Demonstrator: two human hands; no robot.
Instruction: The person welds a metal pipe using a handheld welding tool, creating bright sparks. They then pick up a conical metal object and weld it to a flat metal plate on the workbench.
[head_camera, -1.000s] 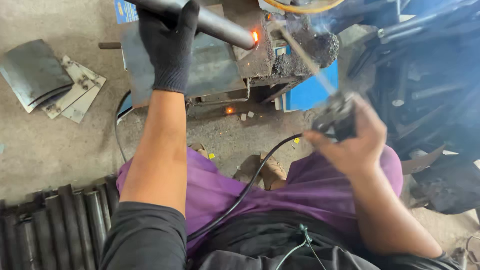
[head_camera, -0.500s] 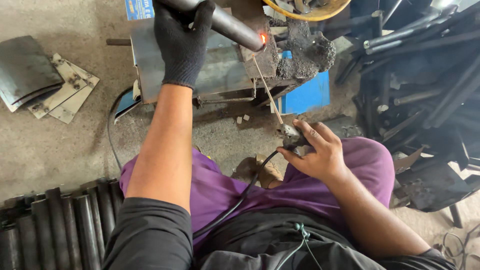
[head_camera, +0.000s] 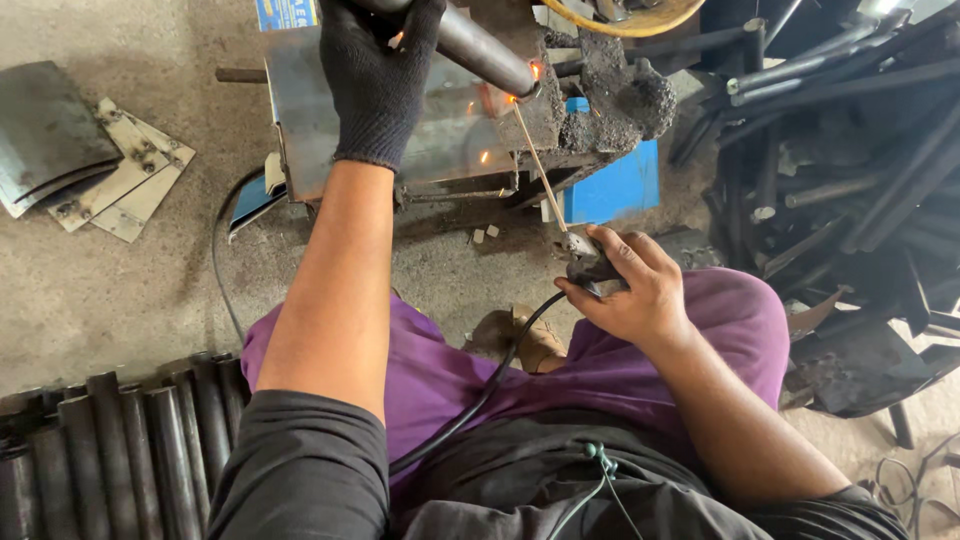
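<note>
My left hand (head_camera: 380, 75), in a black knit glove, grips a dark steel pipe (head_camera: 480, 50) lying across a small metal work stand (head_camera: 440, 130). The pipe's right end glows orange. My bare right hand (head_camera: 635, 290) is closed on a welding electrode holder (head_camera: 585, 262). Its thin rod (head_camera: 535, 165) slants up to the glowing pipe end, where small sparks show. A black cable (head_camera: 480, 390) runs from the holder down across my purple trousers.
Several dark pipes (head_camera: 110, 460) lie side by side at lower left. A heap of black bars and tubes (head_camera: 850, 150) fills the right. Flat metal plates (head_camera: 90, 170) rest on the concrete at left. A blue box (head_camera: 610, 185) sits behind the stand.
My right hand has dropped lower and moved left toward my knee, and the rod tip now meets the pipe end with sparks. The gloved left hand keeps its grip on the pipe.
</note>
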